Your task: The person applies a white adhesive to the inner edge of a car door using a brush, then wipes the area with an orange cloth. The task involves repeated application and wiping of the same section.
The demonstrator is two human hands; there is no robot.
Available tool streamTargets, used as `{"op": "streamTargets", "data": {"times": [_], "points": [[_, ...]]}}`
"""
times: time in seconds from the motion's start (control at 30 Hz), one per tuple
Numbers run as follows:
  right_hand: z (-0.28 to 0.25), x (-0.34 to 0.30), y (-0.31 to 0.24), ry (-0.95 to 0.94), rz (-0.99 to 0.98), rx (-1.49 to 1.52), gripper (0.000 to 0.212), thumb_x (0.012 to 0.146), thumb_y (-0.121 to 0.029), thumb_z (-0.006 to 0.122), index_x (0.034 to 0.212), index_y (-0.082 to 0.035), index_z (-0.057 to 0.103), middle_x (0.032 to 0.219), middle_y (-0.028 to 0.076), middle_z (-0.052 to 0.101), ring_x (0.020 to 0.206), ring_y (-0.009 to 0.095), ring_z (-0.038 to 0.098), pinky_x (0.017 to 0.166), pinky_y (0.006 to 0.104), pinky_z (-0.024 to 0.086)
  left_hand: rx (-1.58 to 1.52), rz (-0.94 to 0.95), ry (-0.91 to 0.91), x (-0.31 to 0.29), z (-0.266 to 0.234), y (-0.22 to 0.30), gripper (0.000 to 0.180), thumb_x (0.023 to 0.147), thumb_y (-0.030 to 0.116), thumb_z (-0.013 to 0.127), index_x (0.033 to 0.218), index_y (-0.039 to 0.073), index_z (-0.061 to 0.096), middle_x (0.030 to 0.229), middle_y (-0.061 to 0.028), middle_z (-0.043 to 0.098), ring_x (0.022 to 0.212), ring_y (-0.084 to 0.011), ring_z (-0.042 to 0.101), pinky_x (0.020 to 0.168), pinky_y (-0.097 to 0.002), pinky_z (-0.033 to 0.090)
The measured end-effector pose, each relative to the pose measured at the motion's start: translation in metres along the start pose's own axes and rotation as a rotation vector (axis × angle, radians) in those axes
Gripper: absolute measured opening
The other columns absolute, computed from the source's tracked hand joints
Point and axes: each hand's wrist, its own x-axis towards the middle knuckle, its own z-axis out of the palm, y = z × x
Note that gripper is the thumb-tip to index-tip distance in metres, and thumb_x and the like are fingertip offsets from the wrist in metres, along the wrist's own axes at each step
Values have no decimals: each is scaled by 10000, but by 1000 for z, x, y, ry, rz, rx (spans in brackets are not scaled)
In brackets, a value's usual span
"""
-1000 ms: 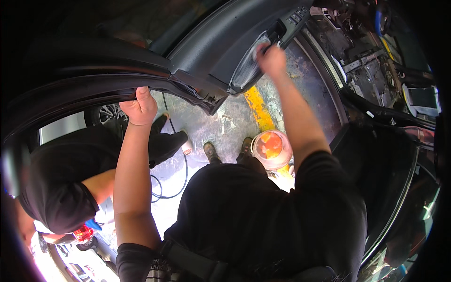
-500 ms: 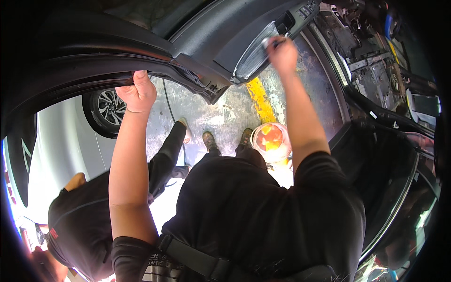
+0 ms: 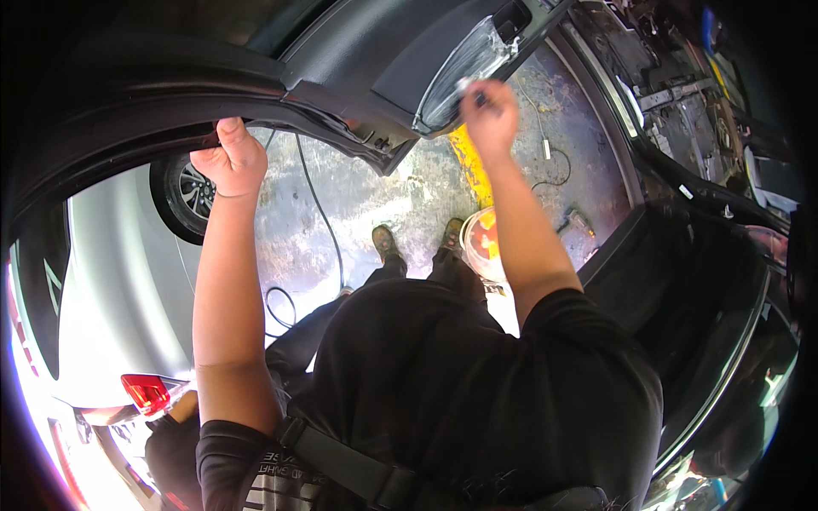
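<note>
One door [image 3: 341, 64] spans the top of the view, its dark inner panel [image 3: 400, 51] facing downward and to the right. A white, streaky coat [image 3: 469, 60] covers the long inset near the armrest.

Right hand [image 3: 492, 119]: fingers closed around a small dark object [image 3: 481, 100], at the coat's lower right edge. Blur hides the object's type; contact with the panel cannot be confirmed.

Left hand [image 3: 232, 163]: closed on the door's lower edge, thumb against it, some fingers hidden.

Floor [image 3: 409, 183], below: a yellow stripe [image 3: 470, 162] runs toward a bucket [image 3: 467, 249], partly covered by the right forearm [image 3: 532, 230]. Two shoes [image 3: 385, 241] stand left of the bucket. A black hose [image 3: 319, 200] lies farther left.

Left side: silver car [image 3: 128, 272] with wheel [image 3: 192, 198] and red tail light [image 3: 146, 395]. Lower left: a co-worker [image 3: 170, 456], mostly hidden.
</note>
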Motion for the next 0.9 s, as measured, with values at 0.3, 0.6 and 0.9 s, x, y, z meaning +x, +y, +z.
{"op": "streamTargets", "data": {"times": [0.3,0.6,0.9], "points": [[14,74,71,408,2,-13,131,890,-145,782,939,-45,712,866,60,732,740,153,657,692,288,508,16,3,-14,0,-12,-12,324,1019,203,597,1192,-68,641,1165,-112,686,988,-184,639,937,-296,491],[47,-54,7,289,427,345,122,895,-175,757,967,-104,690,873,52,739,740,153,680,750,311,555,393,146,5,0,-49,-31,435,1070,304,544,1142,-109,660,1064,-152,714,908,-207,652,799,-339,522],[48,-22,14,385,296,368,143,905,-134,764,952,-54,655,829,54,713,737,149,685,695,331,554,283,-20,59,9,-36,-17,641,1055,487,564,1169,-141,628,1086,-190,695,937,-211,644,857,-332,529]]}}
